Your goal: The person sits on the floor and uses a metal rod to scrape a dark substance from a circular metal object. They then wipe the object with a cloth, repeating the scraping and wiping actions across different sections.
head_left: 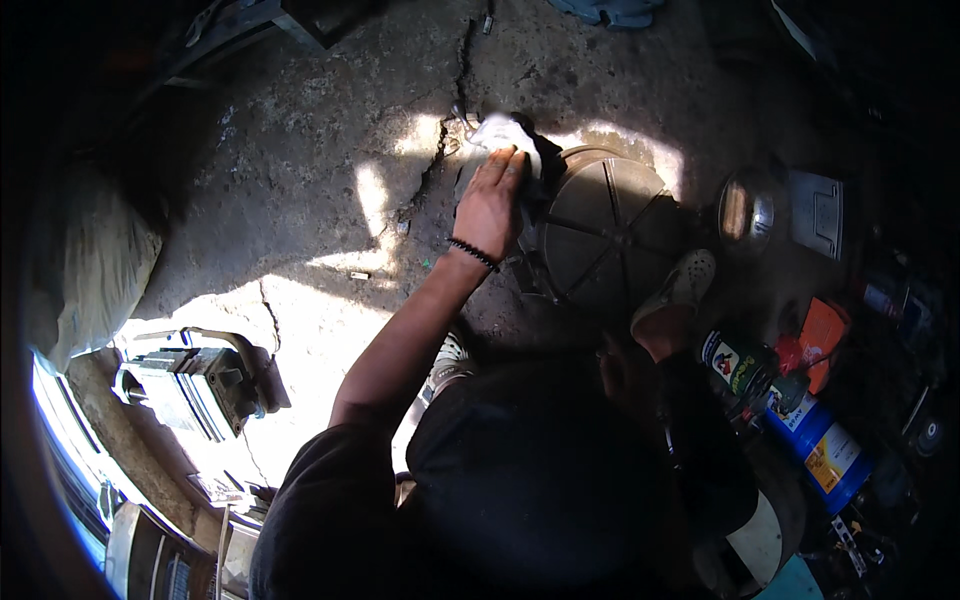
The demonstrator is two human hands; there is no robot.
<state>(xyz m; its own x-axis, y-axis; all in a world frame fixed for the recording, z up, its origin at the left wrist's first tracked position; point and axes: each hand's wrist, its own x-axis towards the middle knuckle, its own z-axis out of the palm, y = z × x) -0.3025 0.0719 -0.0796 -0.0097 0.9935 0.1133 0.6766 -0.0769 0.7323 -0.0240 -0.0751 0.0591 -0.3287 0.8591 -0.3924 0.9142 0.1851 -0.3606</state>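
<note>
My left hand [490, 205], with a dark beaded bracelet at the wrist, reaches forward to the floor. Its fingers lie close together over a pale, sunlit object [507, 132] whose kind I cannot make out; glare and the hand hide much of it. Just right of that hand lies a big round, dark disc [585, 235] with raised ribs running out from its centre. My right hand [622, 372] hangs in deep shadow by my right leg, near the disc's lower edge. Its fingers are too dark to read.
A shiny round metal piece [745, 208] and a grey case [816, 214] sit right of the disc. Nearer stand a dark can [735, 365], a blue container [820, 455] and an orange sheet [822, 340]. A vise-like metal tool [190, 385] lies left on the cracked concrete floor [300, 200].
</note>
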